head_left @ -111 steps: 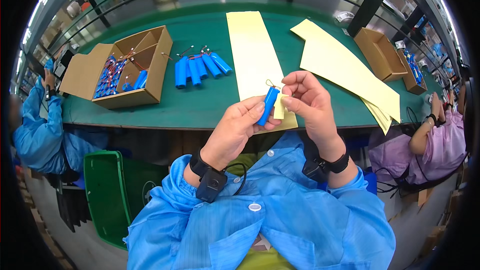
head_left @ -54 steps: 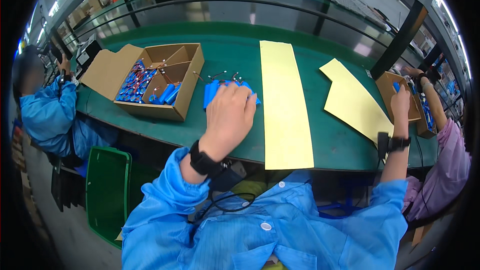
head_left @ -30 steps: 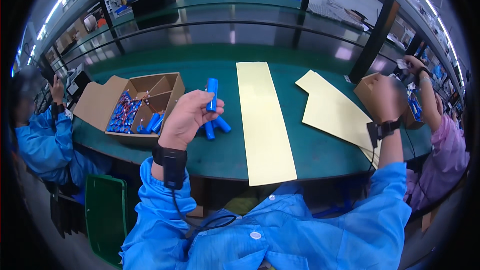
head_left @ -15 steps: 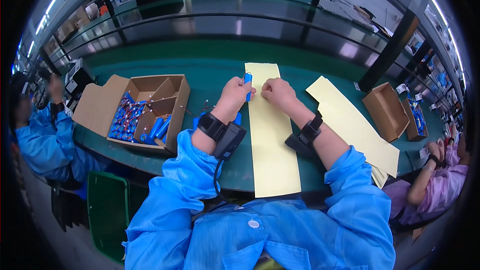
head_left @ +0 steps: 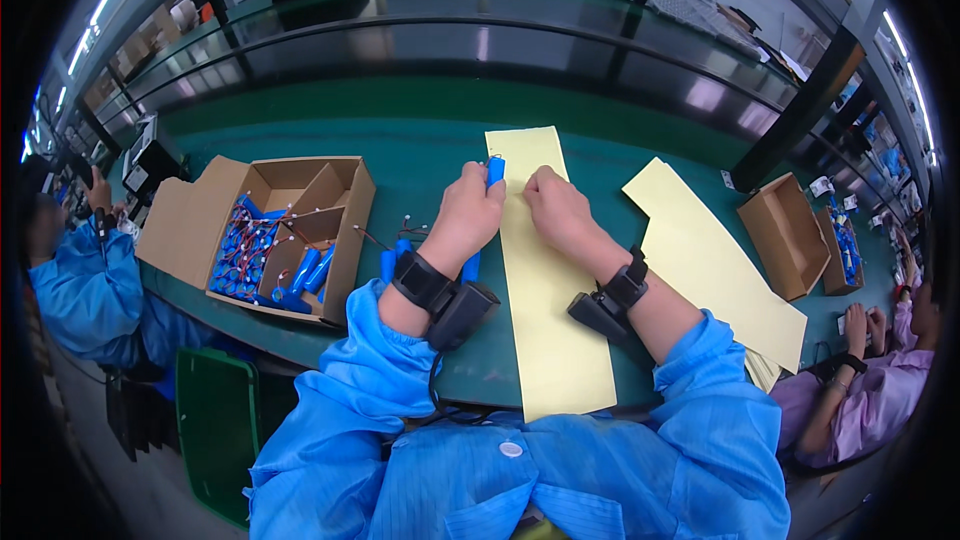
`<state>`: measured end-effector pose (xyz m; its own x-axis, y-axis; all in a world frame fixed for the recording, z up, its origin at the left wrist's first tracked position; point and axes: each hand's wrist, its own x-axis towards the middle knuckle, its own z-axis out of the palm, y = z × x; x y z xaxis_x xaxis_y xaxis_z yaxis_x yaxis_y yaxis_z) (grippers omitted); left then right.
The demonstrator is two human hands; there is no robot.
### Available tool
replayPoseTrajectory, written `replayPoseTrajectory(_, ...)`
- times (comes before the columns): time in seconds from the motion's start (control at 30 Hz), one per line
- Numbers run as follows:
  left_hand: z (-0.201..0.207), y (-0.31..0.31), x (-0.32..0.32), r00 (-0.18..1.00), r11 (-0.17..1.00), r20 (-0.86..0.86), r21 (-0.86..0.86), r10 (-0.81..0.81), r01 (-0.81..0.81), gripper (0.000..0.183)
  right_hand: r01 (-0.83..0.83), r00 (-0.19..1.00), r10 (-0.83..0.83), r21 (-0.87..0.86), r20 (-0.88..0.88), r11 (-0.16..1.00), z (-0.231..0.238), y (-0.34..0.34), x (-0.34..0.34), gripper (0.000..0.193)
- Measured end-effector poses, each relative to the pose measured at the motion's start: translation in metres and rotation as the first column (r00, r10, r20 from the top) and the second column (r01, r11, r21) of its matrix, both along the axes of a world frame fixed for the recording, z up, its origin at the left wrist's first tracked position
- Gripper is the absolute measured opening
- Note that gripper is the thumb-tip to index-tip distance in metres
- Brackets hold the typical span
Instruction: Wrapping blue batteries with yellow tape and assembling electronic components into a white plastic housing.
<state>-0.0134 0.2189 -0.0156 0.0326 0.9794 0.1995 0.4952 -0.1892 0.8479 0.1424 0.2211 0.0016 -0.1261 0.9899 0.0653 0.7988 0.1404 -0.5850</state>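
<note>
Protruding from left grip (head_left: 468, 212): blue cylinder (head_left: 496, 171)

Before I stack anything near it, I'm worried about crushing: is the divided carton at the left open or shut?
Open: the carton has its flap spread leftward, and a divider and blue cylinders show inside.

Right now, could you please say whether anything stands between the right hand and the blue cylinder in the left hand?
Nothing visible: a gap over the yellow sheet separates the right hand from the blue cylinder in the left hand.
</note>
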Motion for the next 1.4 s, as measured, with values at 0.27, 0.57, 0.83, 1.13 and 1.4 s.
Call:
replayPoseTrajectory(0.27, 0.013, -0.013, 0.01, 0.954, 0.998, -0.299, 0.055, 0.032, -0.016, 0.027, 0.012, 0.73, -0.031, -0.032, -0.683, 0.999, -0.034, 0.008, 0.015, 0.008)
replayPoseTrajectory(0.57, 0.016, -0.012, 0.009, 0.989, 0.997, -0.127, 0.031, 0.07, -0.067, 0.032, -0.033, 0.897, 0.085, 0.124, -0.435, 0.992, -0.028, -0.001, 0.006, 0.013)
replayPoseTrajectory(0.83, 0.008, -0.01, 0.004, 0.988, 0.999, 0.154, 0.037, -0.015, 0.009, 0.03, 0.07, 0.375, 0.231, 0.275, -0.898, 0.959, 0.011, -0.007, 0.015, 0.013)
replayPoseTrajectory(1.13, 0.046, -0.06, -0.02, 0.341, 0.917, 0.94, -0.147, 0.012, 0.371, 0.031, -0.275, 0.207, 0.127, 0.066, -0.97, 0.959, 0.046, -0.039, 0.016, 0.013)
replayPoseTrajectory(1.4, 0.036, -0.082, -0.023, 0.284, 0.889, 0.957, -0.176, 0.054, 0.422, 0.033, -0.351, 0.326, 0.051, -0.071, -0.944, 0.934, 0.042, -0.056, -0.007, 0.012)
